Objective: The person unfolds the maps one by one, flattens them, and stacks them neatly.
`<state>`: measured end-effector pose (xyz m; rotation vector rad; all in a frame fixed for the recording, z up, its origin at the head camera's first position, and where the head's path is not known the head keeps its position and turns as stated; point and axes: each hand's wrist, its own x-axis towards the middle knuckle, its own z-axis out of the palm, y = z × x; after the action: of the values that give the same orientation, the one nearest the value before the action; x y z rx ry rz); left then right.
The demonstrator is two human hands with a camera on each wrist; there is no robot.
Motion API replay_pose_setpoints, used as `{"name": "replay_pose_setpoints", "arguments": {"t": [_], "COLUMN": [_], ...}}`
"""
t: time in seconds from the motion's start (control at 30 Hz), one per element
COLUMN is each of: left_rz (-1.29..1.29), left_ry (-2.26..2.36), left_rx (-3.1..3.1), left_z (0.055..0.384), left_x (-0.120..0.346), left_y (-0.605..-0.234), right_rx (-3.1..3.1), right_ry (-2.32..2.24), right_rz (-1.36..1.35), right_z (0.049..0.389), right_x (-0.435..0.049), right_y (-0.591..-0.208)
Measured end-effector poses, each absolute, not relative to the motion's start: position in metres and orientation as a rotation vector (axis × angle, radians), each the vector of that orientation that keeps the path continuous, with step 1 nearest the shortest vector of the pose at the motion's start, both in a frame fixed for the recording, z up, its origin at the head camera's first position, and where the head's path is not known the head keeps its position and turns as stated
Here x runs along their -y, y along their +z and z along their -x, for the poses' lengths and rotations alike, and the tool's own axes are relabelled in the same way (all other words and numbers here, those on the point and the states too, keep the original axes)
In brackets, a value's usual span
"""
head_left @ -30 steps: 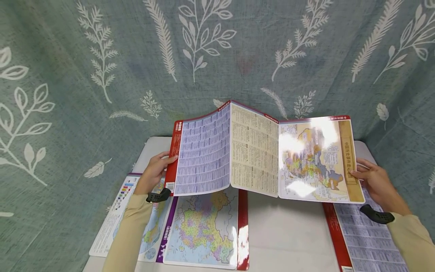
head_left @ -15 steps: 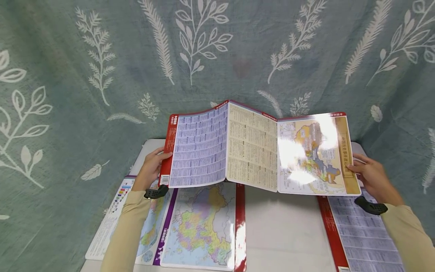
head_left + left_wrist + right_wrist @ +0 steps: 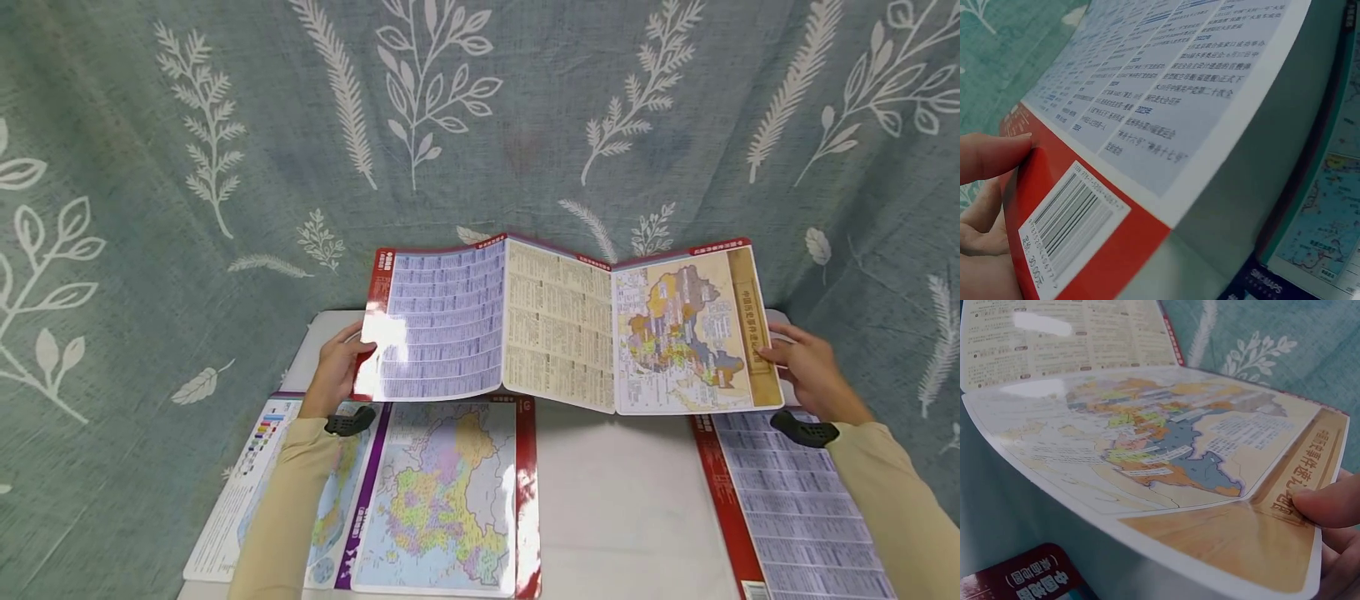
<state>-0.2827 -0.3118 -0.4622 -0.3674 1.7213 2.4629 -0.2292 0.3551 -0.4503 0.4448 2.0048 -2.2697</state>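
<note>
A glossy folding map (image 3: 558, 325) is spread wide in three panels above the table. Its left panel has a purple text table and a red edge strip with a barcode (image 3: 1075, 228); the middle one is cream with text, and the right one shows a coloured map with a brown title strip (image 3: 1294, 475). My left hand (image 3: 335, 367) pinches the red edge, thumb on the front and fingers behind. My right hand (image 3: 810, 371) pinches the brown strip in the same way. The panels bend in a shallow zigzag at the two folds.
On the white table (image 3: 607, 500) lie a coloured map sheet with a red edge (image 3: 446, 500) and a purple-edged map sheet (image 3: 255, 492) at left. A red-edged text sheet (image 3: 795, 500) lies at right. A leaf-patterned green cloth (image 3: 480, 108) hangs behind.
The folding map, held by both hands, has tilted and risen slightly, showing more of the sheets below. The glare has moved off its right panel onto the left one.
</note>
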Motion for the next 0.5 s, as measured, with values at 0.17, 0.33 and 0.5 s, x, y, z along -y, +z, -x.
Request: {"name": "replay_pose_setpoints", "arguments": {"t": [0.17, 0.33, 0.5], "left_rz": [0.419, 0.434, 0.446], "left_ry": [2.422, 2.408, 2.426], "left_rx": [-1.800, -1.799, -1.800], "left_z": [0.283, 0.284, 0.285], "left_x": [0.308, 0.309, 0.312], "left_y": [-0.467, -0.472, -0.478], "right_rx": [-2.075, -2.244, -2.325], "right_ry": [-2.169, -1.977, -1.853], "right_rz": [-0.492, -0.507, -0.536], "right_z": [0.237, 0.244, 0.249], "right_x": [-0.357, -0.358, -0.358], "right_y": [-0.454, -0.459, -0.467]}}
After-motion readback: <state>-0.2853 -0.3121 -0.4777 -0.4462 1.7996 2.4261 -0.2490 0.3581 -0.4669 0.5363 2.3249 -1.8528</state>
